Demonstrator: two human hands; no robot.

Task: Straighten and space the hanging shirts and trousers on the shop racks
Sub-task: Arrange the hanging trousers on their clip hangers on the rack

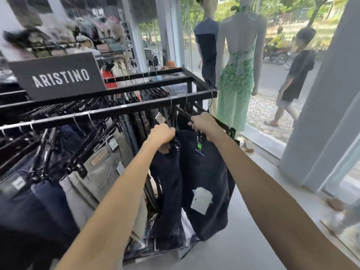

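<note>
Trousers are hanging in a dense row on the black rack (120, 111), and the two dark pairs at the right end of its front rail are being held. The left hand (162, 133) is gripping the top of the inner dark pair (167, 182) with curled fingers, just below the rail. The right hand (204, 123) is closing around the black hanger (229, 131) of the outer dark pair (210, 172), which is tilting down toward the window side. The two hands are near each other but not touching.

The outer dark pair is carrying a small green label (200, 147) near the waist and a white tag (201, 199) lower on the cloth. To the left of the inner pair, beige trousers (97, 172) and blue jeans (39, 201) are hanging close together at a slant.

A dark sign (58, 76) reading "ARISTINO" is standing on top of the rack. Behind the rack, at the glass front, a mannequin in a green dress (237, 78) is standing beside a mannequin in a dark shirt (207, 51). Outside, a person in dark clothes (298, 71) is walking on the pavement.
</note>
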